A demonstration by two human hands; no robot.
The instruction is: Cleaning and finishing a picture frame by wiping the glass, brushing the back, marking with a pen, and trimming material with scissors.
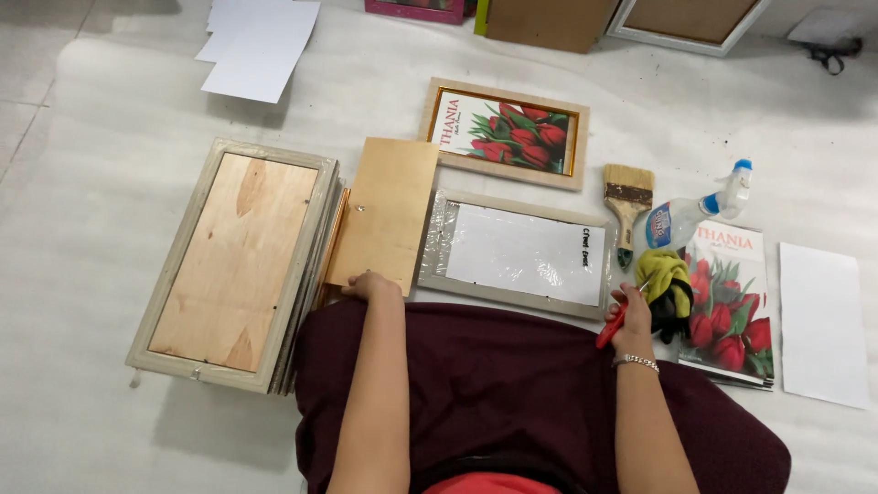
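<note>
Head view. The person sits on a pale floor [110,274], lap covered by a dark maroon cloth [494,384].

Left hand [370,285]: fingers curled down over the near edge of a loose plywood backing board [386,212], gripping it. The board lies tilted, overlapping the right side of a stack of frames [233,261] that sits face down towards the floor's left edge.

Right hand [631,316]: closed around a red-handled tool [611,327] (kind of tool cannot be told; only the handle shows). A metal bracelet [637,362] sits on that wrist. The hand is at the near right corner of an empty frame wrapped in clear film [517,254], which lies directly in front of the lap.

Just right of the hand: a yellow and black cloth [666,288], touching a stack of tulip prints [733,306]. Beyond them lie a paintbrush [627,206] and a spray bottle [695,212]. A framed tulip picture [508,133] lies farther out, centre. White sheets [261,46] lie at the far left; one white sheet [823,325] at the right edge.
</note>
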